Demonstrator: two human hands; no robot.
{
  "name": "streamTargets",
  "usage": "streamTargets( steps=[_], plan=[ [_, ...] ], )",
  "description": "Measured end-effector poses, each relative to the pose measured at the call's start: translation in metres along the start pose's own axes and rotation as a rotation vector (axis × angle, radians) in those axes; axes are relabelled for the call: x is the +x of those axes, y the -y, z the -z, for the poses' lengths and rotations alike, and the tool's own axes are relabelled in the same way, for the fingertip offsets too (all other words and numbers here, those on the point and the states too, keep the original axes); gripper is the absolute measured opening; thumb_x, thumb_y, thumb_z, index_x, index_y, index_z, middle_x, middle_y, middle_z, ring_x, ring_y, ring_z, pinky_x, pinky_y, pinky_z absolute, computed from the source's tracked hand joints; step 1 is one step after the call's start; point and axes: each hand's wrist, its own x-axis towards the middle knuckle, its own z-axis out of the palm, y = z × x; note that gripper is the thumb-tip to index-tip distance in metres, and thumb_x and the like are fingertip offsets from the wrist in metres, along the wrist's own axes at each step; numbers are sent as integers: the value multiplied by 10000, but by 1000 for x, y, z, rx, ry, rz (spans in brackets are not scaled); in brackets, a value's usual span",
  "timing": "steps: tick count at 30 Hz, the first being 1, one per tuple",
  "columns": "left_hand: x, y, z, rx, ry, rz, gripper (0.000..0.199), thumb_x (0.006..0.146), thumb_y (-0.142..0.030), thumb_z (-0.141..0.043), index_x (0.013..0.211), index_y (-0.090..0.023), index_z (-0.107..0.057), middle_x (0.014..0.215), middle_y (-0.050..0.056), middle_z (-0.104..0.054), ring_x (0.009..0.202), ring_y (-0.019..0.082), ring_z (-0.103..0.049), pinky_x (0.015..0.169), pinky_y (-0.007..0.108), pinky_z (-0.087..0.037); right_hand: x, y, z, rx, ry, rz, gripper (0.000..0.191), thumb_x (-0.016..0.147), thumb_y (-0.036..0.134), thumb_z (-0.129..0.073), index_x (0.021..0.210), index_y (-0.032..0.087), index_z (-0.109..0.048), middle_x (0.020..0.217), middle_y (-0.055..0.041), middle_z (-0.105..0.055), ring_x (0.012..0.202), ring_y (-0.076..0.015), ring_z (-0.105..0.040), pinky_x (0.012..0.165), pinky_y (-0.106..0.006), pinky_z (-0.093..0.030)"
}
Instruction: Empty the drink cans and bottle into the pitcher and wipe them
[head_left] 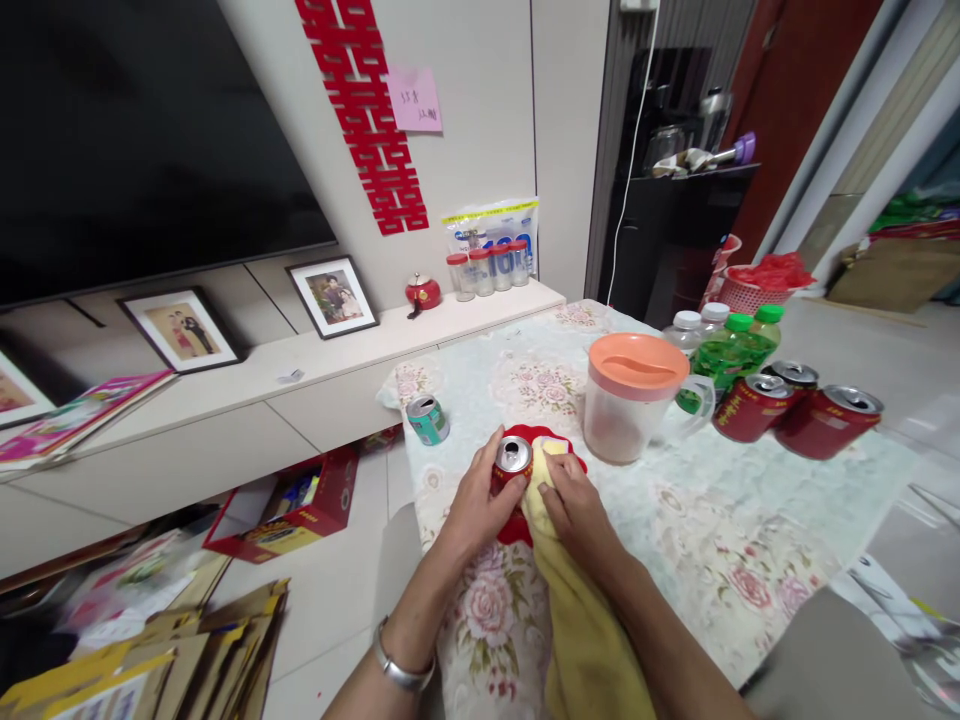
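Note:
My left hand point(483, 495) is wrapped round a small red drink can point(512, 458) whose top opening faces up. In my right hand point(574, 500) is a yellow cloth point(581, 610), bunched under the fingers against the can's right side. The cloth's long end hangs down toward me over the table's near edge. Beneath the can lies a red scalloped mat point(517, 530), partly covered by my hands and the cloth. To the left stands a teal can point(427, 420), also upright.
A pitcher with an orange lid point(637, 362) stands right of my hands. Beyond it are red cans point(829, 420) and green-capped bottles point(739, 340). The flowered tablecloth point(720, 540) covers the table. A low white cabinet point(405, 338) holds framed photos and red-lidded jars point(480, 270).

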Motion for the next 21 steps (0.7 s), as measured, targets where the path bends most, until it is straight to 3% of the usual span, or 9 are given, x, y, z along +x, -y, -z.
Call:
streamTargets(
  steps=[6, 9, 13, 18, 21],
  plan=[
    [-1, 0, 5, -45, -9, -5, 640, 812, -285, -658, 1429, -206, -506, 1509, 106, -545, 1425, 287, -479, 1226, 483, -322, -3, -8, -5, -180, 90, -53, 230, 854, 91, -445, 919, 145, -659, 841, -118, -611, 800, -253, -559, 778, -406, -513],
    [-2, -4, 4, -9, -19, -12, 583, 814, -294, -659, 1374, -198, -529, 1442, 112, -594, 1358, 290, -537, 1180, 477, -377, -4, -9, -7, -222, 93, -73, 204, 795, 57, -477, 842, 146, -655, 784, -129, -626, 754, -253, -567, 749, -395, -504],
    [-4, -9, 1, 9, -50, 13, 518, 798, -275, -673, 1299, -225, -548, 1304, 84, -658, 1179, 268, -641, 1033, 441, -492, -6, -8, -7, -182, 29, -83, 283, 867, 109, -459, 1036, 113, -686, 835, -144, -692, 764, -258, -644, 715, -384, -539],
    [-3, -8, -4, -79, -92, 44, 486, 777, -281, -710, 1235, -224, -558, 1271, 90, -669, 1137, 264, -660, 989, 427, -515, -7, 0, 1, -29, -111, -27, 388, 984, 278, -457, 1336, 185, -594, 1221, -134, -716, 1119, -253, -678, 956, -397, -552],
    [-2, -7, -7, -170, -88, 72, 478, 763, -284, -722, 1204, -222, -548, 1220, 79, -693, 1077, 251, -686, 950, 409, -535, -6, 5, 5, 22, -158, -7, 394, 1006, 301, -458, 1371, 208, -571, 1255, -130, -702, 1164, -258, -661, 990, -419, -541]
  ],
)
